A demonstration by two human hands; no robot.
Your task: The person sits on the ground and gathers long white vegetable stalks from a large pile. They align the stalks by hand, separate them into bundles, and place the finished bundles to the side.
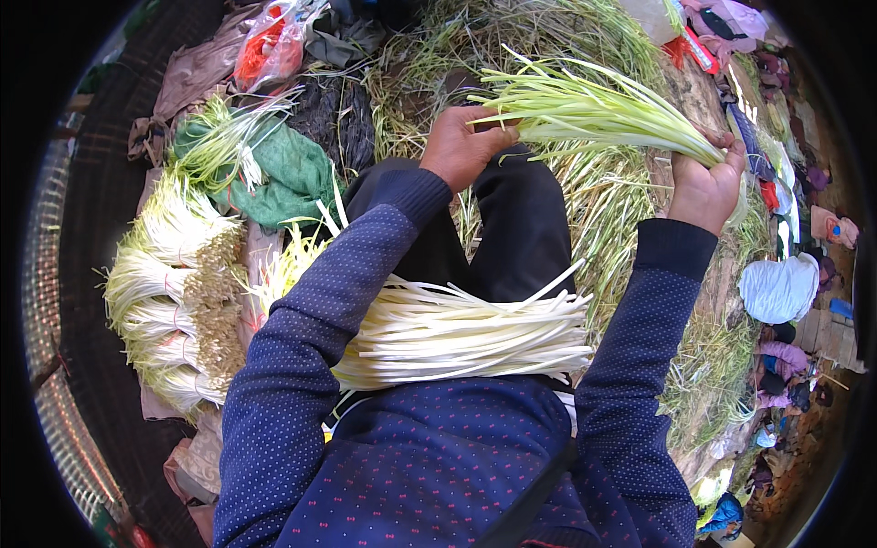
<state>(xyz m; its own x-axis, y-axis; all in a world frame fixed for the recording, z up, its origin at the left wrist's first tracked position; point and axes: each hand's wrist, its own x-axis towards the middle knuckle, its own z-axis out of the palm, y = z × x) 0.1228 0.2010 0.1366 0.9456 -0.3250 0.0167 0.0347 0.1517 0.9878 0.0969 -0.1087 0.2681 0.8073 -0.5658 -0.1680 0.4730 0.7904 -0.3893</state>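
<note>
Above my knees, a loose bunch of blanched garlic chives lies level between my hands. My right hand grips its white end, thumb and fingers wrapped around it. At the other end, my left hand pinches some of the yellow-green leaves; its fingertips are partly hidden behind them. Across my lap rests a thicker pile of long white chive stalks, crossed at its left by my left forearm. To my left, several tied chive bundles are stacked in a row, root ends facing me, with red ties.
A green mesh sack beside the bundles bears a small loose bunch. Red ties fill a clear plastic bag at the upper left. Cut leaf litter covers the ground. Other people sit along the far right.
</note>
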